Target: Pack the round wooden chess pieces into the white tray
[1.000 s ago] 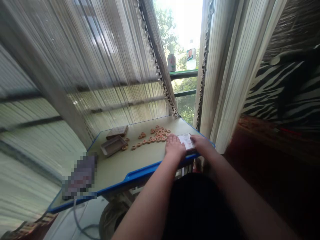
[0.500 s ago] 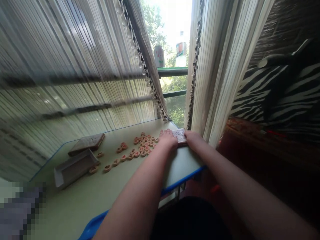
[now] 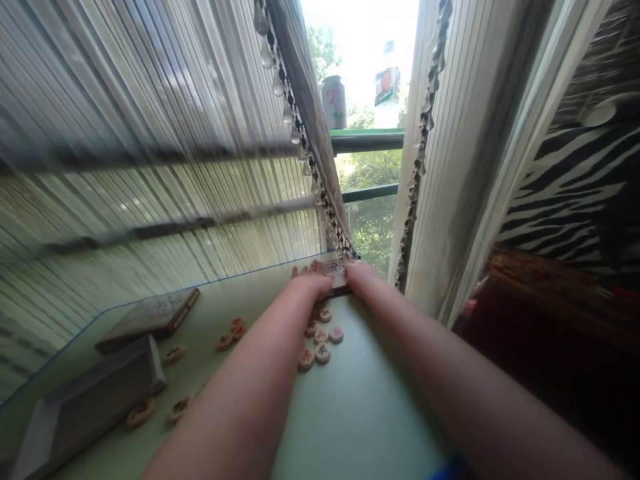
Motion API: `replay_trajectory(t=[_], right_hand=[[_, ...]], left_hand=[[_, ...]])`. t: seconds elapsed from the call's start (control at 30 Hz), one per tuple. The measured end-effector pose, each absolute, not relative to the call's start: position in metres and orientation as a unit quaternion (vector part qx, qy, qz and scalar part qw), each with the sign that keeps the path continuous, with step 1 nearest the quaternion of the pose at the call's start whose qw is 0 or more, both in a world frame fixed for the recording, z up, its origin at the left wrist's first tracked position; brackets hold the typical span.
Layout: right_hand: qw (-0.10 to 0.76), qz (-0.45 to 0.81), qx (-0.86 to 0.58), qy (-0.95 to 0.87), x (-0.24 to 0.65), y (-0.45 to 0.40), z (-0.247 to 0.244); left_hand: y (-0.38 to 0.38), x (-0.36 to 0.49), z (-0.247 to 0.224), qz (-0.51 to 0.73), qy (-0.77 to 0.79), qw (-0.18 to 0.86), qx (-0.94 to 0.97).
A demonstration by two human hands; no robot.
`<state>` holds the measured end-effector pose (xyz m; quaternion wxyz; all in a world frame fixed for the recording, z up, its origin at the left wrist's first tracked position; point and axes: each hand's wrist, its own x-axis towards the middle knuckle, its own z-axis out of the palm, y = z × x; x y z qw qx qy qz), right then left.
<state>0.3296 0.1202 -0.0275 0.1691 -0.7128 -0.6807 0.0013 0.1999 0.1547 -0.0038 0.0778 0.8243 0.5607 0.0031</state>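
While a flat box (image 3: 338, 273) sits at the frame's center, the left hand (image 3: 312, 280), fingers spread, touches its left; the right hand (image 3: 361, 272) touches its right, grip unclear. Round pieces (image 3: 321, 336) lie below.

Counted one tray (image 3: 41, 427). Three pieces (image 3: 140, 413) lay near it, three clustered rightward, at least six farther right. Two boxes (image 3: 150, 313), two hands (image 3: 311, 283), one can (image 3: 334, 103), one bottle (image 3: 387, 93) stood beyond tray level.

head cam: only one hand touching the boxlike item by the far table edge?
No, the left hand and the right hand both touch the boxlike item, one at each side.
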Motion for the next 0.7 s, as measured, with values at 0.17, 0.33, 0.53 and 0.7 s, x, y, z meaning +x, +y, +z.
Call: replay_trajectory(t=[0.17, 0.33, 0.53, 0.7], right_hand=[[0.275, -0.004, -0.688, -0.671, 0.333, 0.133, -0.041], [0.333, 0.019, -0.679, -0.654, 0.338, 0.134, -0.04], [0.341, 0.077, -0.707, -0.614, 0.346, 0.133, -0.033], [0.354, 0.08, -0.705, -0.609, 0.342, 0.135, -0.035]], left_hand=[[0.195, 0.192, -0.008, -0.021, 0.579, 0.076, 0.812], [0.234, 0.189, -0.015, 0.005, 0.624, 0.1, 0.775], [0.241, 0.188, -0.014, 0.011, 0.616, 0.117, 0.779], [0.244, 0.186, -0.018, 0.003, 0.592, 0.11, 0.798]])
